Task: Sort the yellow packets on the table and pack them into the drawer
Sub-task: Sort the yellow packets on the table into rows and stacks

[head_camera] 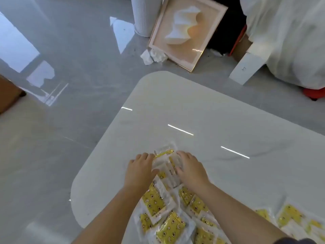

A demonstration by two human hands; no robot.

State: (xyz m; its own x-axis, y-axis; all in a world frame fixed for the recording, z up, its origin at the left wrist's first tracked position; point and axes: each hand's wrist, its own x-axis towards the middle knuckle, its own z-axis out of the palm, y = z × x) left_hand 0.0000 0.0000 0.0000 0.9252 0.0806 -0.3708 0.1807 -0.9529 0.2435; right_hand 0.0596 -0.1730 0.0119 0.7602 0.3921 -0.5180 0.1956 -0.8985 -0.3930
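Note:
A small stack of yellow packets in clear wrap (166, 162) lies on the white table (202, 111) near its left corner. My left hand (140, 170) holds the stack's left side, fingers curled over the far edge and thumb at the near edge. My right hand (190, 169) holds the right side the same way. Many more yellow packets (163, 213) lie scattered on the table between my forearms, and others (292, 217) lie at the lower right. No drawer is in view.
The glossy grey floor (70, 59) surrounds the table's rounded corner. Beyond the table a framed picture (186, 30) leans against a white ribbed cylinder (146, 14), with crumpled paper (153, 56) at its foot. A white-draped object (290, 36) stands at the far right.

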